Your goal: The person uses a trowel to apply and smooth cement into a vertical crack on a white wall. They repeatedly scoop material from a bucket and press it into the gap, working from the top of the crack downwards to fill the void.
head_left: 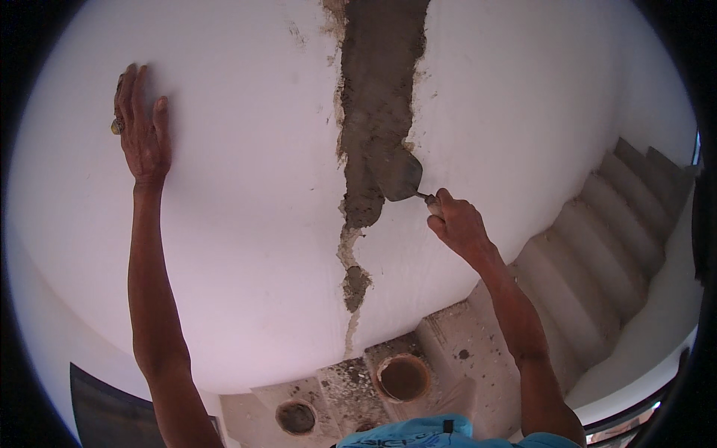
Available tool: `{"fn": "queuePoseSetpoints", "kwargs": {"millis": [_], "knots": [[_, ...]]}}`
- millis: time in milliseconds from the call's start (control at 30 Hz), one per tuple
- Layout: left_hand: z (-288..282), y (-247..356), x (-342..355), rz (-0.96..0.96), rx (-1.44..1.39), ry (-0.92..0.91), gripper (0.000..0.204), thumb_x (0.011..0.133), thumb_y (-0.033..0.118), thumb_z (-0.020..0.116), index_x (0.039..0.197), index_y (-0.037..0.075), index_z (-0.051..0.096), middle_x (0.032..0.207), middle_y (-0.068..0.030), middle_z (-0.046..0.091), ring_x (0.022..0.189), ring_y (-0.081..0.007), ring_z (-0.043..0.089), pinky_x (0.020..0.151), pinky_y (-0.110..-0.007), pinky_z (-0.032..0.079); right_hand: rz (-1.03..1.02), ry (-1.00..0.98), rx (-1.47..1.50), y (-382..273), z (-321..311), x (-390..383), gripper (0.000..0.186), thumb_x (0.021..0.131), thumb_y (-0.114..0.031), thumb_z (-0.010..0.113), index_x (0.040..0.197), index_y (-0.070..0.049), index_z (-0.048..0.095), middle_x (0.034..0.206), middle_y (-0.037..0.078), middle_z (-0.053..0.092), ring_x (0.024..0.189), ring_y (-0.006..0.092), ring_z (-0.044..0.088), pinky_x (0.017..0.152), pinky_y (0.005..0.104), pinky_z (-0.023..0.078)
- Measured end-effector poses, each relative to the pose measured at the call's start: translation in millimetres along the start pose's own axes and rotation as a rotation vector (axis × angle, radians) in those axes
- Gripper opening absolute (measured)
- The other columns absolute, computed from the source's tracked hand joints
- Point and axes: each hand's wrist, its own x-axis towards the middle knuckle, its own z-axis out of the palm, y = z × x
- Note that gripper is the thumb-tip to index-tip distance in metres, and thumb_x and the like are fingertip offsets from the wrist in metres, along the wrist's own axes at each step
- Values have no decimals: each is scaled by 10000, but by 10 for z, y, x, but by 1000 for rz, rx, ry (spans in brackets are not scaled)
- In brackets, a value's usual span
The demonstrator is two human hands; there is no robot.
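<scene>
My right hand [461, 226] is closed round the handle of a trowel [401, 176]. The trowel's blade lies against the right edge of a strip of wet grey mortar [377, 82] running down the white wall [246, 216]. Below the strip, a thin broken channel with a small mortar patch [355, 288] continues downward. Off to the left, my left hand [144, 131] rests on the wall with its fingers stretched out, a ring on one of them. Nothing is held in it.
Concrete stairs [590, 246] climb at the right. On the splattered step below me stand a round bowl [403, 377] and a smaller round container [296, 417] holding grey material. A dark panel [112, 411] shows at lower left.
</scene>
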Motion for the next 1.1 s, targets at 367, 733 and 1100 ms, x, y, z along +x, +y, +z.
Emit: {"fn": "queuePoseSetpoints", "kwargs": {"millis": [367,733,1100], "knots": [[19,-41,-38,2,36,16,554,1036,493,338,1499,193,389,1566,-71,337,1469,-258,279,1199,-484,251,-121,89,-14,171,-294,-137,246,840,-141,607,1010,4,507,690,226,620,671,431,639,630,523,505],[55,-67,-44,42,11,34,554,1035,482,365,1491,168,404,1553,-83,365,1467,-278,282,1195,-483,258,-145,198,14,-201,71,353,198,853,-129,608,922,-1,474,675,232,609,670,435,650,595,525,522],[59,-62,-22,98,-19,57,520,1045,428,395,1476,139,424,1544,-99,375,1462,-285,288,1190,-472,261,-58,22,38,-74,762,-229,201,851,-112,627,924,0,477,672,197,628,623,395,658,544,493,517]]}}
